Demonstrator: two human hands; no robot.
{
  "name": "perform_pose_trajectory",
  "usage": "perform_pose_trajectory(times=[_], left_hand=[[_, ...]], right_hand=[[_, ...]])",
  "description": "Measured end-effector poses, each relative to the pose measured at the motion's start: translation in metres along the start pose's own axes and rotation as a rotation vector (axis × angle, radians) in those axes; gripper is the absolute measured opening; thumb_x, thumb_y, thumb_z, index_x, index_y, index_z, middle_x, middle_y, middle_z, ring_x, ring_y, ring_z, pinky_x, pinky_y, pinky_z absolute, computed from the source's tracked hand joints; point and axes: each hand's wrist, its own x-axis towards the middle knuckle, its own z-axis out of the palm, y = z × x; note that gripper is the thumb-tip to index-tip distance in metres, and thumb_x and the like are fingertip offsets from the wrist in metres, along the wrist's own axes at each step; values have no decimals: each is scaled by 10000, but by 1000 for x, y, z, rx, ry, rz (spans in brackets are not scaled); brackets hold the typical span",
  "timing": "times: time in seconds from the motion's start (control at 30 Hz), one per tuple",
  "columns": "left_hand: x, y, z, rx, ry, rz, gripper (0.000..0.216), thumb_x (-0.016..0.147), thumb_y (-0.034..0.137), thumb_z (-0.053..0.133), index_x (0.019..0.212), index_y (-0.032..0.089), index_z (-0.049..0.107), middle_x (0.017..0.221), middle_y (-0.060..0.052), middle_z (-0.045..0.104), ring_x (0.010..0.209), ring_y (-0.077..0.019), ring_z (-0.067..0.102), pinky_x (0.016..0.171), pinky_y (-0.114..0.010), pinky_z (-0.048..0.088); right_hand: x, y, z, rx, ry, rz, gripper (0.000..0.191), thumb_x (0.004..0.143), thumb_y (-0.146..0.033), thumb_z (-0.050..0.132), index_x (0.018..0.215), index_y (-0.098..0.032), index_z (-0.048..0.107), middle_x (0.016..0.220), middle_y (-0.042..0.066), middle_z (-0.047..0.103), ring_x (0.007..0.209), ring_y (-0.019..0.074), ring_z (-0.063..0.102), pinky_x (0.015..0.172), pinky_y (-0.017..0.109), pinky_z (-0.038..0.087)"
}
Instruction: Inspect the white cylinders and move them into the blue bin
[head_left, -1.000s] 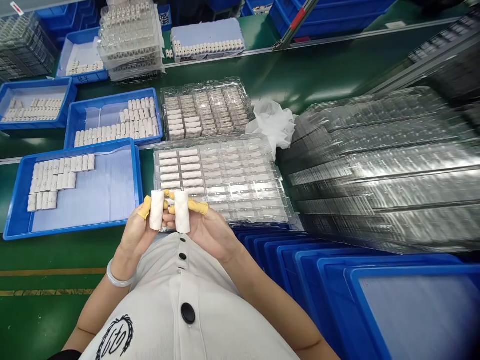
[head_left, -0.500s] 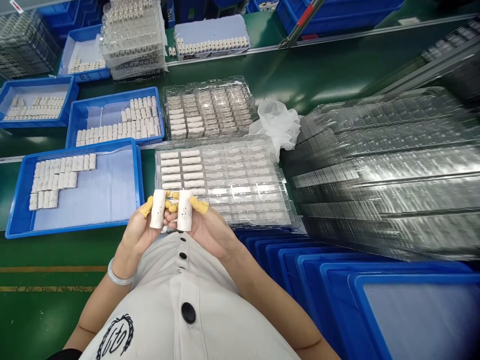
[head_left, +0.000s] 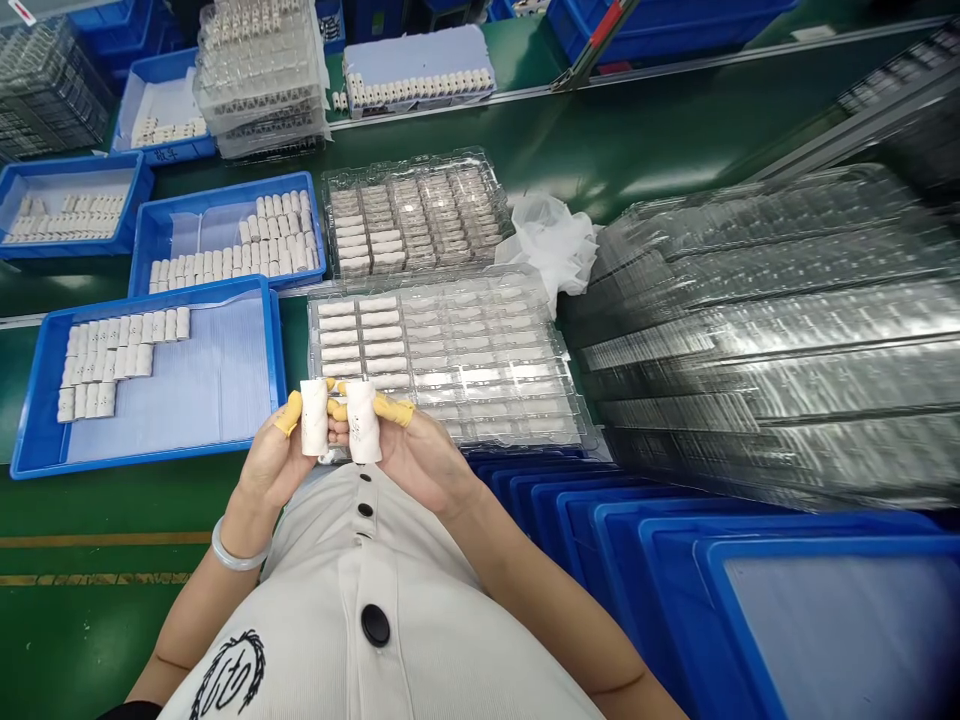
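Note:
My left hand (head_left: 271,462) grips one white block-shaped part (head_left: 313,417) upright, and my right hand (head_left: 414,460) grips a second white part (head_left: 363,421) beside it. Both hands wear yellow finger cots and are held close to my chest, just in front of a clear blister tray (head_left: 465,395). That tray has white parts in its two left columns. To the left lies a blue bin (head_left: 45,340) with more white parts in its upper left corner.
Further blue bins with white parts (head_left: 161,225) and a filled clear tray (head_left: 412,215) lie behind. A tall stack of empty clear trays (head_left: 765,330) stands on the right, nested blue bins (head_left: 675,570) at lower right, a crumpled white bag (head_left: 551,245) in between.
Both parts have been turned in my fingers; small holes on their faces now show. The hands stay in the same place.

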Motion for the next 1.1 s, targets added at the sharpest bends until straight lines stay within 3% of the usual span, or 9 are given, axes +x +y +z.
perform_pose_trajectory(times=[0.17,0.27,0.4,0.53,0.9,1.1], left_hand=[[-1,0,-2,17,-108,-61,352,965,310,406,948,78,670,701,-85,634,608,-131,595,629,-254,535],[-1,-1,-3,2,-113,-84,306,952,276,440,915,75,669,675,-76,624,576,-124,590,595,-237,535],[1,0,-4,-31,-23,-93,283,953,226,422,979,77,661,762,-100,658,618,-132,616,595,-242,548],[3,1,-7,-80,-51,-118,397,973,347,364,1064,86,649,754,-92,632,586,-127,580,546,-243,527],[8,-3,-8,-104,-79,-125,434,958,396,404,1082,47,630,690,-54,530,578,-98,495,518,-205,458],[7,-1,-8,-42,-48,-78,416,966,372,383,1081,61,635,700,-69,585,564,-106,544,550,-220,494]], right_hand=[[-4,0,-1,-30,-10,-21,174,770,-215,721,904,-130,647,731,34,692,652,131,648,683,266,553],[-5,1,0,-49,-20,-33,204,762,-249,744,894,-141,634,749,32,690,675,127,650,674,249,546],[-5,1,0,-10,-42,-21,295,893,-380,577,1034,-126,626,830,89,716,798,183,683,767,330,566],[-4,-2,0,50,-32,19,362,963,-393,426,1145,-127,593,905,104,718,868,201,685,846,402,556],[-1,-2,3,117,-15,48,398,985,-332,345,1204,-88,571,933,135,716,888,219,685,883,448,545],[0,-7,4,109,34,47,375,984,-263,312,1194,-90,571,903,135,731,874,222,696,858,443,555]])
